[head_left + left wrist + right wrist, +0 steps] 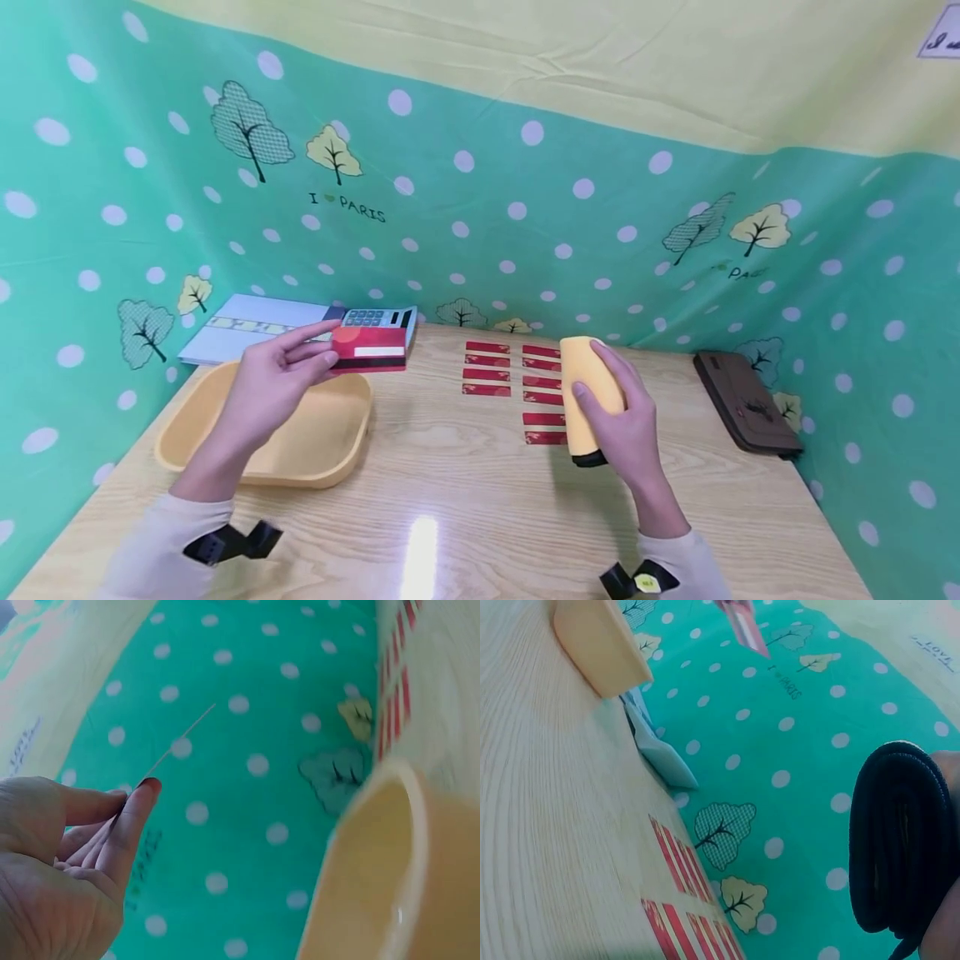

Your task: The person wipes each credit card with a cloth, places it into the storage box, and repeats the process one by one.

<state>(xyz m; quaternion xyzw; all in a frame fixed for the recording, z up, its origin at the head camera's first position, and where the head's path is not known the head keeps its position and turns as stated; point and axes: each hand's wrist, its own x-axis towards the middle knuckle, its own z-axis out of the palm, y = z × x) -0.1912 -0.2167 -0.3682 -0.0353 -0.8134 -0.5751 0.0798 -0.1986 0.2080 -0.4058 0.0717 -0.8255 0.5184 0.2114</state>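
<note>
Over the tan basket, my left hand (266, 392) pinches a red bank card (369, 348) between thumb and fingers. The card's back, with a black stripe and white strip, faces the head camera. In the left wrist view the card (176, 744) appears nearly edge-on. My right hand (626, 417) grips a yellow case (588, 392) with a black end, raised in front of the red cards. The right wrist view shows that end as dark folded layers (900, 840). Several red cards (487, 375) lie in two columns on the table, some partly hidden behind the yellow case.
The tan basket (341, 471) stands at the left of the wooden table (465, 492). Behind it lie a pale blue folder (258, 308) and a calculator (378, 318). A brown clutch (746, 404) lies at the far right. A green dotted curtain (480, 200) encloses the back and sides.
</note>
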